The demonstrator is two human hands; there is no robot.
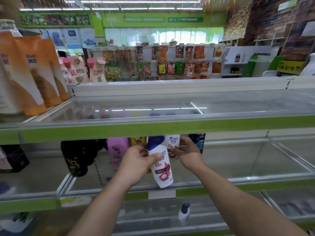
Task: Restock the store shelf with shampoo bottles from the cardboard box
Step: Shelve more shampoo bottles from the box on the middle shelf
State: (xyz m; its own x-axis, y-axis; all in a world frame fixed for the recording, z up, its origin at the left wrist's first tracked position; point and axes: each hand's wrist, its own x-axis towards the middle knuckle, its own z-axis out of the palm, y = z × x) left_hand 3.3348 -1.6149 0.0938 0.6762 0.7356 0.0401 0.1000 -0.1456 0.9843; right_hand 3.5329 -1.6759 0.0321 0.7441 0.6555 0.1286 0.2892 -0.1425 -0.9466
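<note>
My left hand (136, 160) grips a white shampoo bottle (162, 169) with a blue cap and pink label, held over the middle glass shelf (221, 167). Just behind it stands a second white shampoo bottle (172, 142), and my right hand (185, 152) holds it by its side on the shelf. Further left on the same shelf stand a pink bottle (117, 150) and a black bottle (76, 157). A dark blue bottle (198, 142) stands right of my right hand. The cardboard box is out of view.
The upper glass shelf (170, 103) with its green front rail crosses the view above my hands. Orange-and-white pouches (30, 74) stand at its left end. One small white bottle (184, 212) stands on the lower shelf. Snack racks hang in the background.
</note>
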